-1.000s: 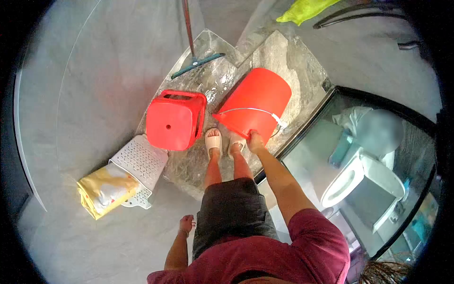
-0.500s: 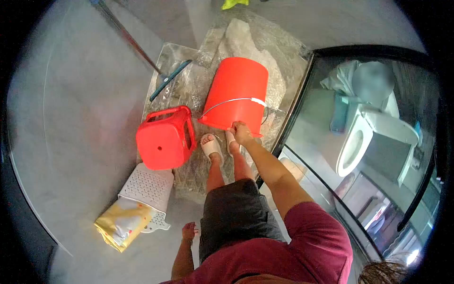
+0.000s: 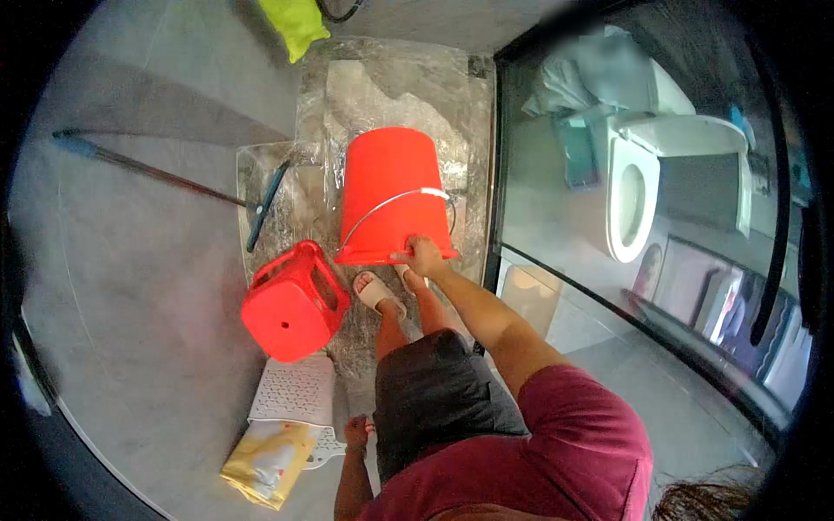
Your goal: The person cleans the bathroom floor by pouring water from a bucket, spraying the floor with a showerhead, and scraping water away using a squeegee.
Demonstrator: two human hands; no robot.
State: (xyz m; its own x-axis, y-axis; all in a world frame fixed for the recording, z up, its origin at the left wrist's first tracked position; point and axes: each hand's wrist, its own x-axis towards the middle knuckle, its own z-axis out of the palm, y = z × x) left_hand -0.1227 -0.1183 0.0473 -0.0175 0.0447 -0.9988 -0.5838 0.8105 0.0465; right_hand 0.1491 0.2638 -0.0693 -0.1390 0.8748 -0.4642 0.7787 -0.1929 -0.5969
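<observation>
A red bucket [image 3: 388, 169] is tipped over, its base pointing away from me and its rim towards my feet. Its wire handle with a white grip lies across the side. My right hand [image 3: 424, 258] is closed on the rim, thumb and fingers gripping the edge. Whether the bucket rests on the floor, I cannot tell. My left hand [image 3: 357, 431] hangs beside my shorts, fingers loosely bent and nothing visible in it. Nearest to that hand is a white perforated basket [image 3: 294, 388] with a yellow patterned package [image 3: 271, 460] on it.
A red plastic stool [image 3: 291, 314] stands left of my feet. Beyond it, a squeegee [image 3: 269, 206] leans on the grey wall. Wet, shiny floor [image 3: 382, 87] lies ahead. A glass partition runs along the right, with a toilet [image 3: 632, 200] behind it. A yellow-green cloth-like item [image 3: 295, 26] is at top.
My view has turned, so the squeegee, stool and basket sit differently in it. My right hand still grips the bucket's rim, and my left hand still hangs at my side.
</observation>
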